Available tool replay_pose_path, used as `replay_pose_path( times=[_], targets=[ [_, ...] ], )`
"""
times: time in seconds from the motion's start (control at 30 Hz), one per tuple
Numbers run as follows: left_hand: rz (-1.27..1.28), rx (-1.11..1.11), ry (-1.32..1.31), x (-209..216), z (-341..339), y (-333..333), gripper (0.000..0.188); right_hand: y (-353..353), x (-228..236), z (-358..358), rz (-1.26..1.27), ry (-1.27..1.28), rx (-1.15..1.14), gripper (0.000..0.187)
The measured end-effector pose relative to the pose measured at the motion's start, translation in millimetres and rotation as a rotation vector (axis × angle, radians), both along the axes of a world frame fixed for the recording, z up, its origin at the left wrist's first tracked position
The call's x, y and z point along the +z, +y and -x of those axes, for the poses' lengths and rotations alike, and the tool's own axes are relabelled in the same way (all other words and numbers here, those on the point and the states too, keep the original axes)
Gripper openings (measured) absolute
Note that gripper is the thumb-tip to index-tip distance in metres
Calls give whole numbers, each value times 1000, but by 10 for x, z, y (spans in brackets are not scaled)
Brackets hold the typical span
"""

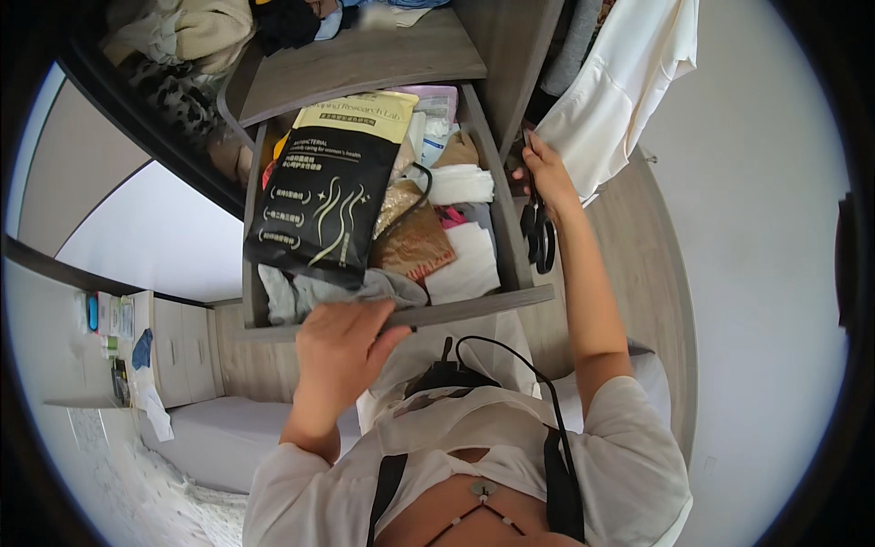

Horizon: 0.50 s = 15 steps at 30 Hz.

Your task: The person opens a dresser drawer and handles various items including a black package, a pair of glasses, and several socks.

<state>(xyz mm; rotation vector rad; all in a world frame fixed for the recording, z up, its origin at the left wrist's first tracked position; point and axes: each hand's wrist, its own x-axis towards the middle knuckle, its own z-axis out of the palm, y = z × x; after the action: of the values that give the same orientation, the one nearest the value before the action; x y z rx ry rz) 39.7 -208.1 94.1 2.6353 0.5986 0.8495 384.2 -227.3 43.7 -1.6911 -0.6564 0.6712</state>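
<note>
A: Where was the drawer (474, 308)?

B: Mid-scene, standing open on the near side of a grey wooden shelf (365, 73).

A: State of the hands?

B: Left hand (337, 342): fingers bent over the drawer's near edge, left of its middle, thumb angled out to the right. Right hand (547, 173): pinching black-handled scissors (530, 223) just beside the drawer's right wall, handles toward the near side. Blades mostly covered; could not tell whether they were apart.

A: Contents observed?

B: A black-and-cream pouch (319, 205) lay slanted over the left half. Grey cloth (365, 292) lay at its near end. To its right: a brown packet (419, 244), then white folded cloth (463, 264) by the right wall.

A: Beyond the drawer?

B: A white garment (620, 91) hung at far right; heaped clothes (219, 36) occupied the far left.
</note>
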Motion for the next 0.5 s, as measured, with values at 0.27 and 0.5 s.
replay_pose_path(
  times=[0.27, 0.5],
  targets=[
    [150, -225, -59, 55, 56, 190, 25, 710, -95, -480, 220, -213, -43, 32],
    [182, -181, -119, -31, 106, 127, 21, 1278, -839, -1126, -50, -504, -20, 29]
  ],
)
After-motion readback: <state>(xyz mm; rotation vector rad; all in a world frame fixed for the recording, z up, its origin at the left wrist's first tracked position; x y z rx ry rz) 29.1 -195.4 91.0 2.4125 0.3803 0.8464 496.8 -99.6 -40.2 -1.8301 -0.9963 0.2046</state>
